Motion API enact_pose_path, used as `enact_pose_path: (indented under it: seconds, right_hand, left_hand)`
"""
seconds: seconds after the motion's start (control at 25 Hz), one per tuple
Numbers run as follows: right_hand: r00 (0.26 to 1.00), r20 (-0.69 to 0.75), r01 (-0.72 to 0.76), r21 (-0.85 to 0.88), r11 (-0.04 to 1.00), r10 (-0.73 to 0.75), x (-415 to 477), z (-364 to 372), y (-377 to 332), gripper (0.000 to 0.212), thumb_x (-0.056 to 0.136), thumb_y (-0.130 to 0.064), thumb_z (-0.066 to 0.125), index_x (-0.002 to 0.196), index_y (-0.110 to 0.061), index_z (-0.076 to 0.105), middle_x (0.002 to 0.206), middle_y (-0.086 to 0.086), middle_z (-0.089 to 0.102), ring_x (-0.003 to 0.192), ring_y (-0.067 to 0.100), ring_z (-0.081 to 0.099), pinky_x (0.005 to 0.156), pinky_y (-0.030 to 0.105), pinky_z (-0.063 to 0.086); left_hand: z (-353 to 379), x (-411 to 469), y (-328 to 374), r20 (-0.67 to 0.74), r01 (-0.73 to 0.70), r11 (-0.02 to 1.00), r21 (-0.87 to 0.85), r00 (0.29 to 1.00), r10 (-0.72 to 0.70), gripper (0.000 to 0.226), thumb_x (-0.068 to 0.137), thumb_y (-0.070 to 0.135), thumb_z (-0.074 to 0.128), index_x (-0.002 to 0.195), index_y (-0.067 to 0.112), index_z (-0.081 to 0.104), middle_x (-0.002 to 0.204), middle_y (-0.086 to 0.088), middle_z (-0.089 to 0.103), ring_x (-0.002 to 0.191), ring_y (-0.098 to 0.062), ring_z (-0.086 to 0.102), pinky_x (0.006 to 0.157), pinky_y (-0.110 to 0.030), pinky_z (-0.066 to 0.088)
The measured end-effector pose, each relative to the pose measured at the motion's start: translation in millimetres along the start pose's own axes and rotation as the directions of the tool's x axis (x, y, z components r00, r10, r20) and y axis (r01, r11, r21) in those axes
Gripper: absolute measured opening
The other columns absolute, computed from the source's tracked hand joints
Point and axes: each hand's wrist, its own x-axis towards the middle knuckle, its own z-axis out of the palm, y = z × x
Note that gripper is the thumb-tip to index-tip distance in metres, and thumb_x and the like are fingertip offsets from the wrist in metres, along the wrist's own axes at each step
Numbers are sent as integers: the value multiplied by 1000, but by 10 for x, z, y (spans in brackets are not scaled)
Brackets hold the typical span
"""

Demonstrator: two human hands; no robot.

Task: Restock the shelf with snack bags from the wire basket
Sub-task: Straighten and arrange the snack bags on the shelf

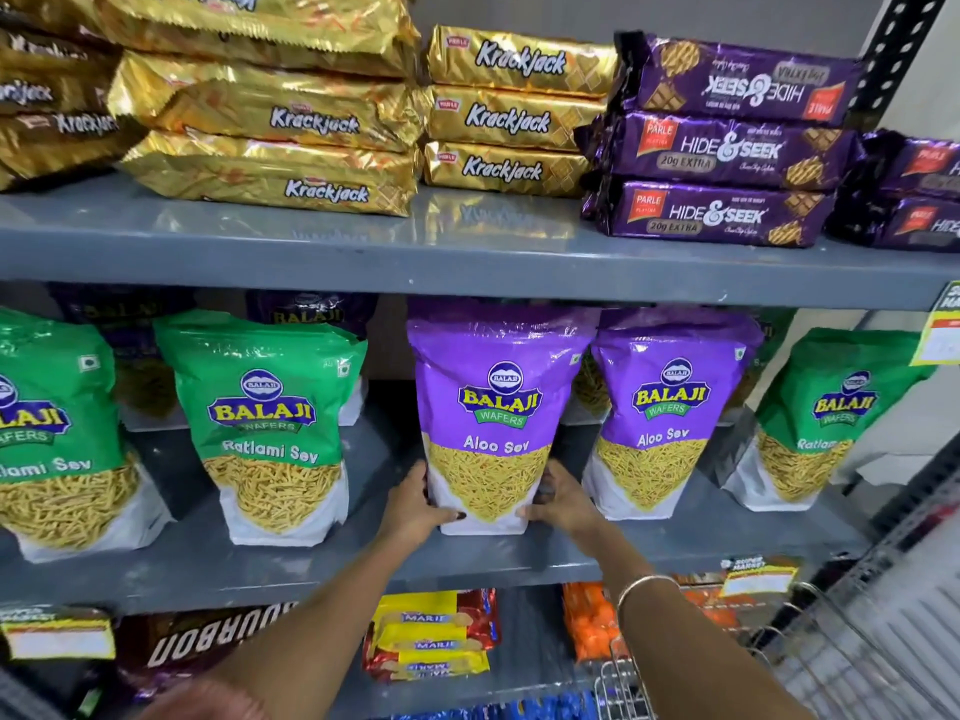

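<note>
Both hands, left hand (415, 504) and right hand (558, 498), grip the purple Aloo Sev bag (493, 418) standing on the shelf (311, 558); next, release and fetch another from the wire basket (810, 662)

Grey metal shelving (467, 262) stands against a pale grey wall (649, 18).

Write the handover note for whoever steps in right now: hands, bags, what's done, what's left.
Left hand and right hand: both grip the lower corners of the purple Aloo Sev bag, upright on the middle shelf.
Placed: a second Aloo Sev bag stands just to its right; green Ratlami Sev bags stand on both sides.
Wire basket: lower right, contents not visible.
Done: this bag is on the shelf, not yet released.
Left: let go, check the basket, continue restocking.
</note>
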Motion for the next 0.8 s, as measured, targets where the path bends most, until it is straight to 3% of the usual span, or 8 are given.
enact_pose_path:
  seconds: [0.12,0.28,0.4,0.48,0.56,0.64,0.72,0.8]
  right_hand:
    - [1000,-7,-21,-32,999,21,-52,-28,5,62,70,22,63,124,11,34,127,32,49,108,26,50,98,46,43]
    - [984,-180,-71,-360,930,6,-124,72,74,47,68,-19,80,91,-10,40,83,6,53,81,20,52,71,37,41]
    - [969,-231,-88,-664,743,-92,-250,292,140,39,76,-52,63,60,-23,41,62,-4,56,78,27,60,60,29,34]
    - [959,-219,-50,-755,654,-180,-305,608,136,45,81,-57,52,54,-21,45,67,6,68,81,31,65,58,28,32]
    - [952,-154,51,-774,631,-266,-307,1020,71,39,82,-56,52,64,-22,56,76,11,73,82,30,67,57,27,32]
    - [956,-51,181,-671,719,-288,-256,1478,-60,31,78,-49,63,93,-21,60,91,4,74,88,23,67,63,27,39]
    - [978,57,202,-461,864,-198,-140,1814,-207,62,72,-35,74,123,-14,46,112,-4,62,104,15,59,78,24,42]
    - [985,134,149,-335,930,-109,41,2084,-284,79,70,-25,78,132,-8,33,124,2,54,117,19,52,80,24,39]
  left_hand:
    - [53,-52,-9,41,-1,1000,-13,999,2,64,61,4,84,113,6,46,123,-18,62,113,-31,58,95,-53,49]
    - [-3,-339,10,-39,-76,997,10,996,76,68,67,12,81,124,7,44,120,-12,60,103,-21,58,90,-32,49]
    - [-280,-720,-184,-266,-190,917,350,919,292,43,76,28,72,109,10,51,107,-7,55,95,-21,56,79,-34,48]
    - [-575,-910,-394,-360,-135,872,470,873,329,36,79,29,69,100,6,51,103,-11,51,95,-29,55,78,-42,49]
    - [-885,-1001,-583,-486,-8,898,441,838,246,40,77,24,72,102,0,51,104,-18,51,98,-37,54,83,-47,49]
    - [-1205,-999,-698,-556,84,952,296,825,100,50,76,20,74,111,-2,46,109,-21,47,105,-39,50,91,-51,45]
    - [-1487,-886,-722,-528,126,982,143,849,-32,66,72,14,78,124,-2,41,122,-22,45,116,-38,47,98,-51,43]
    - [-1772,-718,-737,-425,128,989,72,901,-85,79,69,5,80,134,-3,36,136,-23,45,127,-37,44,105,-48,40]
